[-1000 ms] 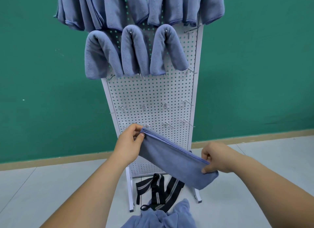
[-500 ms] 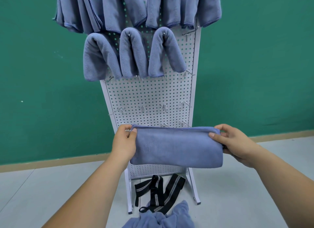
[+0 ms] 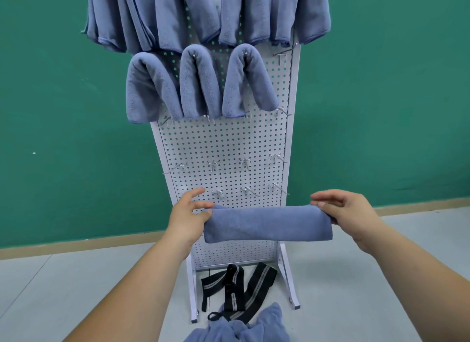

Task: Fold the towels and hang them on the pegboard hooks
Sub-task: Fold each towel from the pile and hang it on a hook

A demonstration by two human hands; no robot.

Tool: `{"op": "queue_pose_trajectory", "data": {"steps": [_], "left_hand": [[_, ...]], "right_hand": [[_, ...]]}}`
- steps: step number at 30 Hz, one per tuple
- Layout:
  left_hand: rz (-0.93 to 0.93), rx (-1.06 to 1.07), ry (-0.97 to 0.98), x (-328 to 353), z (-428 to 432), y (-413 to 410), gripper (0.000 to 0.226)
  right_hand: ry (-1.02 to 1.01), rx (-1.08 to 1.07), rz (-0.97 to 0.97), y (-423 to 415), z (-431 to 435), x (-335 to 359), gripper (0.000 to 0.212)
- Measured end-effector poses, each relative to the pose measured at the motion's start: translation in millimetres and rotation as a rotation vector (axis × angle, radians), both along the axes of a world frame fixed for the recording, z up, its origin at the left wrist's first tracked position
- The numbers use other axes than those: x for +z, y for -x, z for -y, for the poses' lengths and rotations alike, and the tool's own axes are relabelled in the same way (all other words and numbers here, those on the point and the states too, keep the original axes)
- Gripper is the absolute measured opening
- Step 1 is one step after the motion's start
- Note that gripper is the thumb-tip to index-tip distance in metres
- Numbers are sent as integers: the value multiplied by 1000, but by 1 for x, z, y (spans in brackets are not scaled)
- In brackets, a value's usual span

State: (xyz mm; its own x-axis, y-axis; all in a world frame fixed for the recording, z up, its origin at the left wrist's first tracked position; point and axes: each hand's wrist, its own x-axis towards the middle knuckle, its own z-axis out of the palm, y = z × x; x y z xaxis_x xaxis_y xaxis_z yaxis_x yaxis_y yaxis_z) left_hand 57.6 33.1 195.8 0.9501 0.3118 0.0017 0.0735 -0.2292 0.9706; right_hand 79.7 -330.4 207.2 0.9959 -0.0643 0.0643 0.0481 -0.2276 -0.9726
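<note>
Since a blink ago the towel [image 3: 268,223] got folded narrower, now stretched crosswise low before the pegboard [image 3: 223,143], left hand [image 3: 187,218] and right hand [image 3: 348,212] each pinching an end, spare fingers [image 3: 328,197] loose, bare hooks [image 3: 245,190] just above.

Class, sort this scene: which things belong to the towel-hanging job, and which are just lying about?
Job: folded towel, held by left hand and right hand; pegboard; free hook; hung towels; towel heap.
Lying about: black striped strap at the pegboard's foot.
</note>
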Motion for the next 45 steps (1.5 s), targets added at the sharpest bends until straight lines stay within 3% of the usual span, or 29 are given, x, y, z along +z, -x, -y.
{"op": "queue_pose_trajectory", "data": {"steps": [3,5,8,10,13,17,20,22,26,29,33,38,40,43,45], "left_hand": [[14,-48,-20,1,2,1,39],[-5,-129,-49,0,1,3,38],[-66,-245,-347,-6,-2,4,46],[-92,-257,-542,-9,-1,2,31],[-142,-243,-649,-9,-1,2,4],[-130,-212,-348,-6,-5,-1,20],[-94,-207,-185,-3,-3,0,13],[-75,-211,-180,-6,-4,1,10],[-89,-167,-370,-13,-13,-2,14],[-118,-178,-464,-16,-16,-4,12],[-143,-160,-541,-11,-10,0,7],[-148,-87,-277,10,10,13,6],[-190,-122,-219,20,14,17,17],[-268,-314,-232,36,18,22,34],[-291,-407,-340,44,19,24,37]], "right_hand": [[75,42,-2,0,-2,-2,15],[188,109,-10,4,-1,-2,29],[533,118,9,4,0,-6,39],[661,108,18,4,-1,-7,29],[673,91,29,4,2,-10,19],[337,103,-21,2,8,-9,11],[201,112,-60,1,10,-9,11],[162,100,-66,1,10,-9,16],[112,206,-132,5,8,-5,35],[190,343,-253,9,7,-3,40],[430,308,-258,14,-4,0,33],[414,176,-231,23,-35,13,14],[406,146,-192,27,-44,17,13],[434,159,-122,30,-52,28,28],[480,182,-66,32,-52,38,38]]}}
